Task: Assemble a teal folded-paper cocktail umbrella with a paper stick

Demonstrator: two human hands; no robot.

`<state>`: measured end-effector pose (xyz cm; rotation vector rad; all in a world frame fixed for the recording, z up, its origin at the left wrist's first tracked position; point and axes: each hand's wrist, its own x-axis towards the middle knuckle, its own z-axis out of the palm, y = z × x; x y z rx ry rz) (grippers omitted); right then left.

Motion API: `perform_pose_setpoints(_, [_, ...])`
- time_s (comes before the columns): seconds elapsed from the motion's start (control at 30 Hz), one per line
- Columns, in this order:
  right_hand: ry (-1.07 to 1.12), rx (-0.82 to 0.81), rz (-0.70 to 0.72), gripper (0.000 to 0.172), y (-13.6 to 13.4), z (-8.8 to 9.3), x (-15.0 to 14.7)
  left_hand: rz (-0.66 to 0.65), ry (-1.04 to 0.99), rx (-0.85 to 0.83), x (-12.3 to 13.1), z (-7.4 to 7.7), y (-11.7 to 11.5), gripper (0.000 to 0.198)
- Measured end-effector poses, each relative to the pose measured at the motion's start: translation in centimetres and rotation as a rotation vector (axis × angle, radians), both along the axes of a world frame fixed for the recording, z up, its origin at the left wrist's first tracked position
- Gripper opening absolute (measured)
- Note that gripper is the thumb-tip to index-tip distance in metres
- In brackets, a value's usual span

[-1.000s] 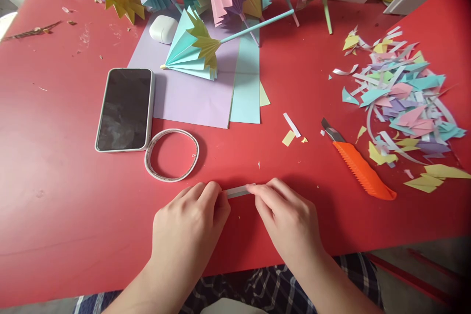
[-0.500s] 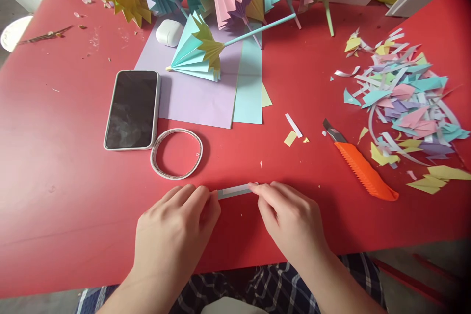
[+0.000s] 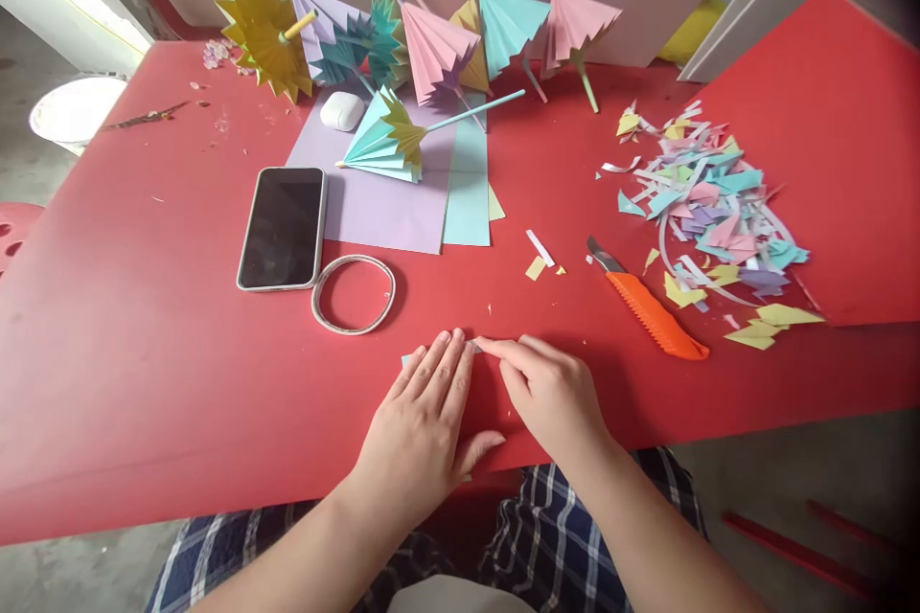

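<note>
Our L hand (image 3: 424,421) is flat, fingers straight, over the paper strip (image 3: 406,359) on the red tbl (image 3: 179,354); pale-blue end pokes out L of it. Our R hand (image 3: 553,393) is curled, index tip by strip's R end; can't tell if pinching. White earbud case (image 3: 343,111): lid closed, contents hidden.

Left hand (image 3: 423,417), right hand (image 3: 557,395) and both forearms (image 3: 309,536) were bare; navy plaid cloth (image 3: 216,546) with white lines showed below the near edge of the table (image 3: 144,354), flanking pale-grey fabric (image 3: 460,596).
</note>
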<state>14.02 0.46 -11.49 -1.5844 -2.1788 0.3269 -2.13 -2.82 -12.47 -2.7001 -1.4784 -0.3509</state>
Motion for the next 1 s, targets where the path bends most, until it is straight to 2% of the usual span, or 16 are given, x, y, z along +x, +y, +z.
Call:
perform_pose_setpoints(0.23, [-0.028,0.003,-0.045,0.031,-0.1,-0.5,0.0,0.012,0.017,0.005,0.0,-0.3,-0.2,0.072])
perform_pose_setpoints(0.4, [-0.062,-0.063,-0.066,0.033,-0.2,-0.3,0.1,0.041,-0.018,-0.048,0.0,-0.5,-0.4,0.084])
perform_pose_setpoints(0.5, [-0.014,-0.092,-0.038,0.034,0.4,0.5,1.8,0.043,-0.023,-0.065,0.1,-0.5,-0.6,0.090])
perform_pose_setpoints(0.57, [0.010,-0.002,-0.117,0.033,1.4,1.2,3.8,0.024,-0.028,-0.054,-0.1,-0.2,-0.7,0.089])
perform_pose_setpoints(0.67, [-0.158,0.142,-0.294,0.034,3.2,2.2,7.3,-0.003,-0.042,0.000,-0.8,0.3,-0.8,0.080])
perform_pose_setpoints(0.7, [-0.255,0.131,-0.321,0.035,3.7,2.4,8.3,0.004,-0.050,0.025,-1.2,0.5,-0.9,0.075])
perform_pose_setpoints(0.77, [-0.412,0.010,-0.339,0.037,4.4,2.4,9.7,0.036,-0.067,0.072,-2.2,0.7,-1.0,0.063])
perform_pose_setpoints(0.9, [-0.468,-0.048,-0.351,0.034,5.0,1.8,10.5,0.056,-0.080,0.103,-4.0,0.7,-1.2,0.042])
perform_pose_setpoints(1.0, [-0.488,-0.054,-0.358,0.035,5.4,1.8,10.1,0.052,-0.083,0.133,-4.6,0.5,-1.1,0.036])
